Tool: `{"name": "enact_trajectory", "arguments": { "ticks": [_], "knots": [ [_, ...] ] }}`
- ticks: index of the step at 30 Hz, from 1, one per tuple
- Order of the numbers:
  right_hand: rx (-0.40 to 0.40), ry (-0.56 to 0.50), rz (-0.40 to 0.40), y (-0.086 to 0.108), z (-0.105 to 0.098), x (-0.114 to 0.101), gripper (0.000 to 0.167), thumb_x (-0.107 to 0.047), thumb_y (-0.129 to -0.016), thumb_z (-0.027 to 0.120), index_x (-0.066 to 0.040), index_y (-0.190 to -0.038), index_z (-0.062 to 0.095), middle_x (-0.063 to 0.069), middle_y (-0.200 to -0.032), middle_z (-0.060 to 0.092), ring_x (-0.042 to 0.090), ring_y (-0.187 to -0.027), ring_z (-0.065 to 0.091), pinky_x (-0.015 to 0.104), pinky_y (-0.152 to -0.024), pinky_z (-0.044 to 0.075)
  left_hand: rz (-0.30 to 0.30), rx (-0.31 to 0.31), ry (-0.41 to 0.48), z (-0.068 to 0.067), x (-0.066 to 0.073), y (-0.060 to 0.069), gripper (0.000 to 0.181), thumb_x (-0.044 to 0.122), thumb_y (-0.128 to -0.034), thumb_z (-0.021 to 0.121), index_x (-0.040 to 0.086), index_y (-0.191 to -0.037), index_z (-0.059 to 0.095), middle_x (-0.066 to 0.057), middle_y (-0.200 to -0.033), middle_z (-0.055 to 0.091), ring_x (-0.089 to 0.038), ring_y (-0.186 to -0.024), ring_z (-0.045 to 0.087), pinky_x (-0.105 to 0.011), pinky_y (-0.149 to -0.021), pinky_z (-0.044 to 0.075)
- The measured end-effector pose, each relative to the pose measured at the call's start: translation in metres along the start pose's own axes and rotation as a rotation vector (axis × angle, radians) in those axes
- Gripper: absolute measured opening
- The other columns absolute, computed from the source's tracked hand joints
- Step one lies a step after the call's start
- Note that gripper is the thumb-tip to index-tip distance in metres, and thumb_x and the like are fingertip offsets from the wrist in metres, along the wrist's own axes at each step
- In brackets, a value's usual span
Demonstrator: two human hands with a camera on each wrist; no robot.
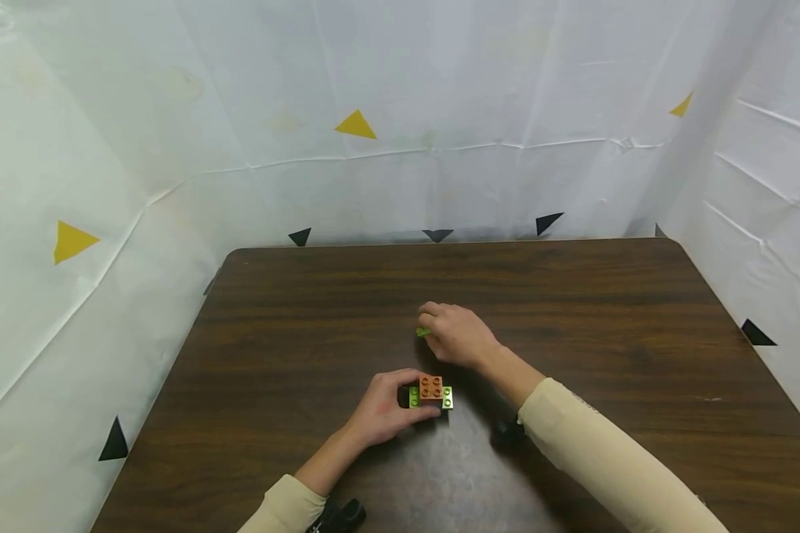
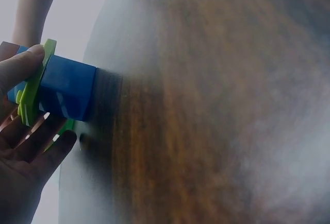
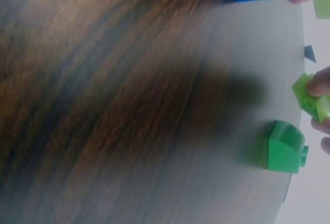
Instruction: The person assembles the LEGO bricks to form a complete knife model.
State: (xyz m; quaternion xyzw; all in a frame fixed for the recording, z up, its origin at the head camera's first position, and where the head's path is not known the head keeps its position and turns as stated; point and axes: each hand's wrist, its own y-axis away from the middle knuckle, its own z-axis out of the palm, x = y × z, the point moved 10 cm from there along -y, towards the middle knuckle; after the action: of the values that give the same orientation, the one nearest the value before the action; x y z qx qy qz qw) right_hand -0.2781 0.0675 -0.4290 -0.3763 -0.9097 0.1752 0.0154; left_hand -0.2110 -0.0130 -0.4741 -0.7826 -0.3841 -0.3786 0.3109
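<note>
Your left hand (image 1: pixel 384 406) grips a toy-brick stack (image 1: pixel 431 392): orange four-stud brick (image 1: pixel 430 383) uppermost, lime plate (image 1: pixel 447 398) running left to right, blue block (image 2: pixel 68 88) beneath. Beyond it, apart, your right hand (image 1: pixel 458 337) pinches a small lime piece (image 3: pixel 301 91), its fingers near a curved green brick (image 3: pixel 283 149) on the table (image 1: pixel 293 326).

The sleeves (image 1: pixel 613 453) are long and cream; the wrist cameras (image 1: pixel 341 516) are black.
</note>
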Motion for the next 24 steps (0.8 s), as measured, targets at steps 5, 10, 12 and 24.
{"name": "enact_trajectory", "arguments": {
  "ticks": [5,10,12,24],
  "knots": [
    [0.000,-0.039,0.021,0.001,-0.003,-0.005,0.020,-0.013,-0.087,0.073,-0.012,-0.107,0.072,0.002,-0.104,0.064,0.017,-0.087,0.064,0.035,-0.075,0.054,-0.001,-0.005,0.009,0.000,0.000,0.001,0.033,0.031,-0.0778,0.085,0.019,-0.105,0.071,0.013,-0.095,0.067,-0.006,-0.084,0.061,-0.027,-0.077,0.050],
    [0.017,-0.113,0.054,0.003,-0.008,-0.007,0.023,-0.014,-0.087,0.073,-0.011,-0.110,0.074,0.002,-0.107,0.064,0.016,-0.086,0.065,0.034,-0.072,0.054,0.002,-0.007,0.013,0.000,0.001,0.001,0.033,0.029,-0.0775,0.085,0.018,-0.105,0.071,0.013,-0.094,0.067,-0.006,-0.083,0.061,-0.027,-0.076,0.049],
    [0.030,-0.159,0.076,0.005,-0.012,-0.007,0.021,-0.014,-0.086,0.074,-0.012,-0.107,0.075,0.002,-0.106,0.064,0.016,-0.086,0.065,0.035,-0.074,0.054,0.008,-0.005,0.010,-0.001,0.002,0.002,0.033,0.029,-0.0776,0.085,0.018,-0.105,0.071,0.013,-0.094,0.067,-0.006,-0.082,0.060,-0.028,-0.076,0.050],
    [0.070,-0.555,0.244,0.030,-0.036,-0.006,0.018,-0.014,-0.085,0.078,-0.010,-0.102,0.074,0.000,-0.102,0.068,0.017,-0.091,0.066,0.037,-0.082,0.054,0.028,-0.004,0.023,0.000,0.003,0.002,0.035,0.031,-0.0789,0.084,0.017,-0.108,0.071,0.011,-0.099,0.069,-0.006,-0.087,0.062,-0.029,-0.079,0.051]
  ]
}}
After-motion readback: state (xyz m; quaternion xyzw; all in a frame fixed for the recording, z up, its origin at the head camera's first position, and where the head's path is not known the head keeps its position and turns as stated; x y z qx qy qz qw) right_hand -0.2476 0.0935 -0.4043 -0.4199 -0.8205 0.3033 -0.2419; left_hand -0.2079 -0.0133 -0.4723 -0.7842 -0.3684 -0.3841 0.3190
